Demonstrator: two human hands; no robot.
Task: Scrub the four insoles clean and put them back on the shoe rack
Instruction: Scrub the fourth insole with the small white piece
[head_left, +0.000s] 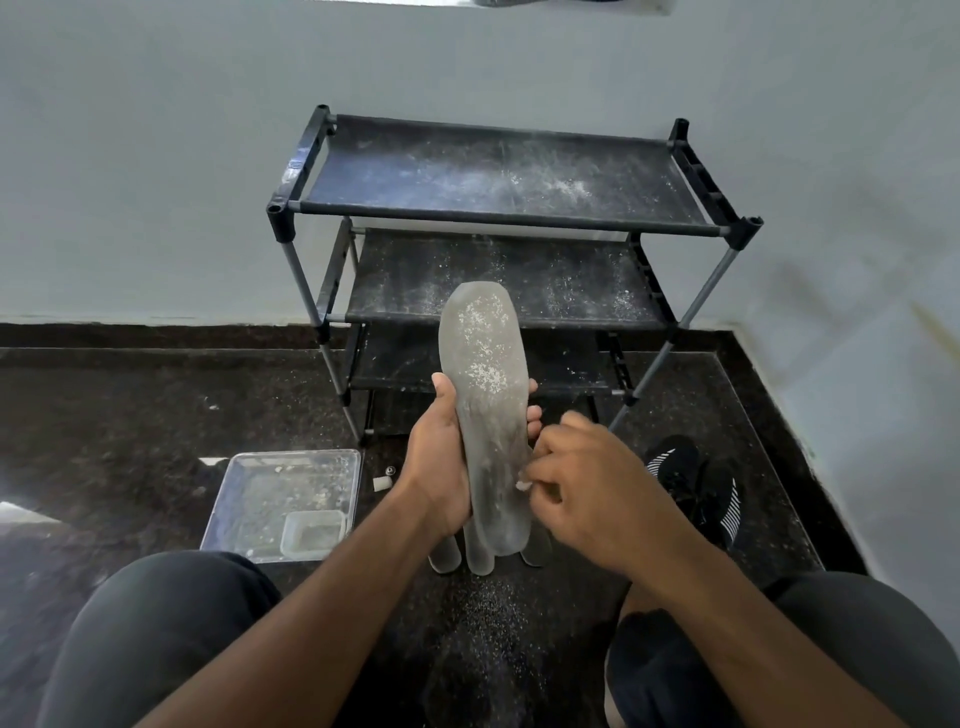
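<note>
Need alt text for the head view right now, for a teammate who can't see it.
A person's left hand grips a grey, powder-flecked insole upright while the right hand rubs its edge with a small white piece. Behind stands a dusty black shoe rack; a clear tray sits on the dark floor.

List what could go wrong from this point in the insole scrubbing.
1. White grit still clings to the held insole gripped by the left hand; scrubbing by the right hand may drop it onto the insoles on the floor.
2. The shoe rack shelves look powder-dusted, so returned insoles could get dirty again.
</note>
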